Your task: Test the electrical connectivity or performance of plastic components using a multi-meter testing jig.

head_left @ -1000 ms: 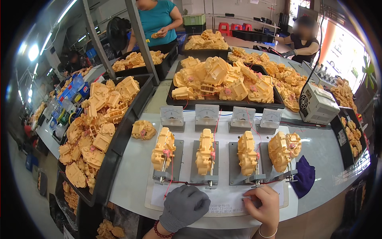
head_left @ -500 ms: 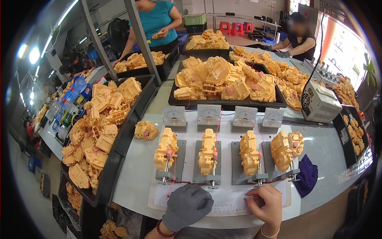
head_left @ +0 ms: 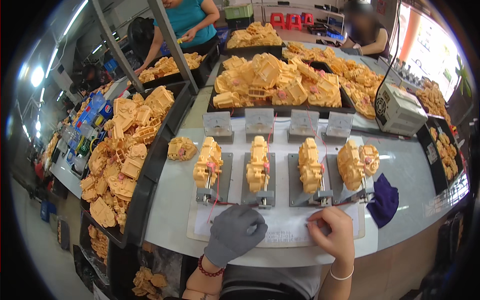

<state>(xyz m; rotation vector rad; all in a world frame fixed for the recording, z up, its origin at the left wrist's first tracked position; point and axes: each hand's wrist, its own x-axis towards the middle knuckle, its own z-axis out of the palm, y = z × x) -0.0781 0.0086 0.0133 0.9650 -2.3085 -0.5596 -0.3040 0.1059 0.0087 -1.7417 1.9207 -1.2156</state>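
My left hand (head_left: 234, 234), in a grey glove, is closed with thumb and forefinger curled together over a white printed sheet (head_left: 272, 225). My bare right hand (head_left: 334, 232) is closed in a pinch above the same sheet; what either hand holds, if anything, is too small or hidden. Just beyond my hands stand cream-yellow gearbox-like plastic housings, among them one at the left (head_left: 207, 162), one beside it (head_left: 258, 165) and one right of centre (head_left: 310, 165). They sit upright on grey metal fixtures (head_left: 227, 175) with clamp rods. Thin red wires run by them.
Analog meters (head_left: 260, 124) stand behind the fixtures. Black trays (head_left: 150, 200) heaped with similar housings lie left and at the back. A loose housing (head_left: 181, 148), a purple cloth (head_left: 384, 200) and a grey power supply box (head_left: 401, 110) are on the table. Two people work further off.
The whole view has tilted down, so the table sits higher in it. Both hands stay closed near the sheet's front edge, with little movement. A person at the back has lowered a hand.
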